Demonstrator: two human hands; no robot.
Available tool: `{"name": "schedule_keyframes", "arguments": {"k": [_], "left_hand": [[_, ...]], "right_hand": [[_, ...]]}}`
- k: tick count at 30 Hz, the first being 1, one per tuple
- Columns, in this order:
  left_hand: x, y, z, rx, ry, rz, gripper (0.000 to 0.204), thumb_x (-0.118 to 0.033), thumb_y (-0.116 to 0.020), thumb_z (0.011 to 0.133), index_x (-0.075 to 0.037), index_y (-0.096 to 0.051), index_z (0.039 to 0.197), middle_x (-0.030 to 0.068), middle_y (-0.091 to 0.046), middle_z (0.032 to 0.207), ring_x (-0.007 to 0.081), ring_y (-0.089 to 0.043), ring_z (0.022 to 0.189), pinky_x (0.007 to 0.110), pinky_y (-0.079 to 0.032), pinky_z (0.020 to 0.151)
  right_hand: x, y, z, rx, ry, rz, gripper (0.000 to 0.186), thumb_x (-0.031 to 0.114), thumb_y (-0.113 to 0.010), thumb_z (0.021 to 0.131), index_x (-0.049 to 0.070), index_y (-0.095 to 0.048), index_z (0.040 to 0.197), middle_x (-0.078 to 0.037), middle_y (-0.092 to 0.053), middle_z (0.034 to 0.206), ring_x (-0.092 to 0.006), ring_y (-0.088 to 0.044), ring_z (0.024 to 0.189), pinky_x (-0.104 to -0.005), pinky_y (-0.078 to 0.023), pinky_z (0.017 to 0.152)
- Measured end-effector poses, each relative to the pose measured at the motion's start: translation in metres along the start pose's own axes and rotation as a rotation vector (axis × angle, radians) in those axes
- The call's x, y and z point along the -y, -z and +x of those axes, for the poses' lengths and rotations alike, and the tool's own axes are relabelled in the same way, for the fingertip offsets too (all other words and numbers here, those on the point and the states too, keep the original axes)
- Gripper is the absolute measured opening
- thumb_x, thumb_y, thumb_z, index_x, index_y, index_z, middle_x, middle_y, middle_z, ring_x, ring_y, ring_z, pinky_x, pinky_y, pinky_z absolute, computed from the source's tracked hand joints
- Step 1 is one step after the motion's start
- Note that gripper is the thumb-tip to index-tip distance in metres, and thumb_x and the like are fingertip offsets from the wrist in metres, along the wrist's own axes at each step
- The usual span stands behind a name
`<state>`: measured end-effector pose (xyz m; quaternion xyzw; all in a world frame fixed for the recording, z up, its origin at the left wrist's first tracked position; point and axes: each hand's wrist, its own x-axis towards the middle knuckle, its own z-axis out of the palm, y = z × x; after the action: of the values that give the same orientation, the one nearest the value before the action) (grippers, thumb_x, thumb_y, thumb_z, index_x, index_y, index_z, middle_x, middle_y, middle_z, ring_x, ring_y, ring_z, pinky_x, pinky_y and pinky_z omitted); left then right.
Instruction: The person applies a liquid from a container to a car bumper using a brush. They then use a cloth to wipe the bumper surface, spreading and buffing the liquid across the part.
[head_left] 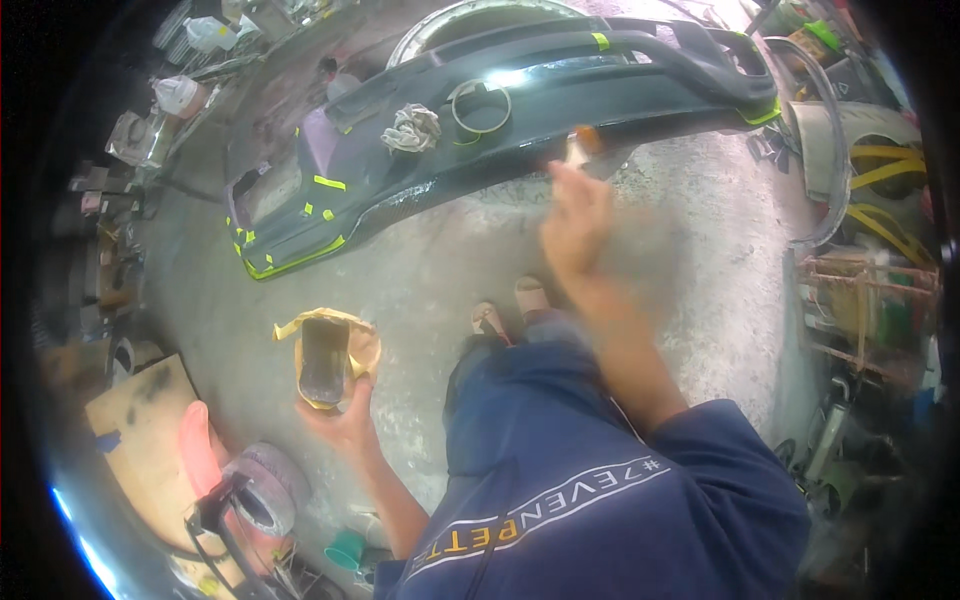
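Observation:
My left hand (340,425) grips a box-shaped container (323,362) from below and beside. Its inside looks dark grey, and torn yellow paper or tape flares around its rim. Out in front, my right hand (580,215) is closed on a small white-and-orange tool (580,147); blur hides its exact kind. That tool is at the near edge of a dark car bumper (420,185), and I cannot tell whether they touch. Bits of yellow-green tape mark the bumper. A crumpled grey rag (411,128) and a ring-shaped roll (481,111) lie on it.
Beyond the bumper is a round pale rim (450,28). A wire rack (865,310) and a pale panel with yellow straps (850,155) stand at right. Lower left are a wooden board (145,430), a grey roll (265,490) and a green cup (346,549). My feet are on the concrete floor.

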<state>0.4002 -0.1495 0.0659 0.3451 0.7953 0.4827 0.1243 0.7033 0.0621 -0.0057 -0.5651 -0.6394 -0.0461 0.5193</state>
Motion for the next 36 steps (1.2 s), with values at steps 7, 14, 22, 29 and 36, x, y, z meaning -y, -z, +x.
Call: {"name": "schedule_keyframes", "arguments": {"k": [7, 14, 22, 29, 36], "left_hand": [[0.030, 0.020, 0.009, 0.028, 0.078, -0.008, 0.065, -0.004, -0.089, 0.070, 0.002, -0.052, 0.123, 0.0108, -0.059, 0.117, 0.0197, -0.061, 0.106, 0.033, -0.051, 0.093], [0.045, 0.028, 0.022, 0.159, 0.151, 0.103, 0.067, -0.003, -0.089, 0.072, 0.003, -0.051, 0.127, 0.0109, -0.058, 0.121, 0.0204, -0.057, 0.114, 0.035, -0.044, 0.102], [0.057, 0.024, 0.023, 0.162, 0.064, -0.092, 0.073, -0.012, -0.095, 0.067, 0.002, -0.050, 0.123, 0.0133, -0.056, 0.122, 0.0216, -0.058, 0.114, 0.037, -0.046, 0.102], [0.036, -0.010, 0.000, 0.139, -0.030, -0.026, 0.067, -0.008, -0.090, 0.070, 0.001, -0.052, 0.124, 0.0101, -0.058, 0.120, 0.0181, -0.059, 0.109, 0.033, -0.048, 0.096], [-0.039, -0.102, -0.043, 0.225, -0.111, 0.070, 0.070, -0.012, -0.094, 0.069, 0.000, -0.051, 0.123, 0.0096, -0.059, 0.116, 0.0180, -0.060, 0.107, 0.033, -0.049, 0.095]], "right_hand": [[0.111, -0.030, -0.050, 0.220, 0.158, 0.208, 0.048, -0.003, -0.071, 0.076, 0.011, -0.072, 0.122, -0.009, -0.064, 0.102, -0.0272, -0.065, 0.084, -0.0363, -0.054, 0.070], [0.134, -0.035, -0.023, 0.247, -0.443, 0.571, 0.016, 0.008, -0.064, 0.100, 0.005, -0.070, 0.114, -0.006, -0.066, 0.095, -0.0120, -0.062, 0.066, -0.0281, -0.053, 0.059], [-0.024, 0.038, 0.052, -0.081, -0.705, 0.389, 0.017, 0.010, -0.062, 0.103, 0.006, -0.070, 0.117, -0.003, -0.071, 0.093, -0.0075, -0.062, 0.066, -0.0216, -0.045, 0.055], [-0.045, 0.067, 0.070, -0.089, -0.585, 0.468, 0.018, 0.012, -0.062, 0.103, 0.006, -0.072, 0.116, -0.003, -0.069, 0.093, -0.0071, -0.060, 0.065, -0.0228, -0.047, 0.059], [-0.126, 0.088, 0.086, -0.037, -0.874, 0.513, 0.018, 0.011, -0.062, 0.103, 0.006, -0.071, 0.118, -0.002, -0.068, 0.095, -0.0082, -0.059, 0.064, -0.0231, -0.048, 0.061]]}}
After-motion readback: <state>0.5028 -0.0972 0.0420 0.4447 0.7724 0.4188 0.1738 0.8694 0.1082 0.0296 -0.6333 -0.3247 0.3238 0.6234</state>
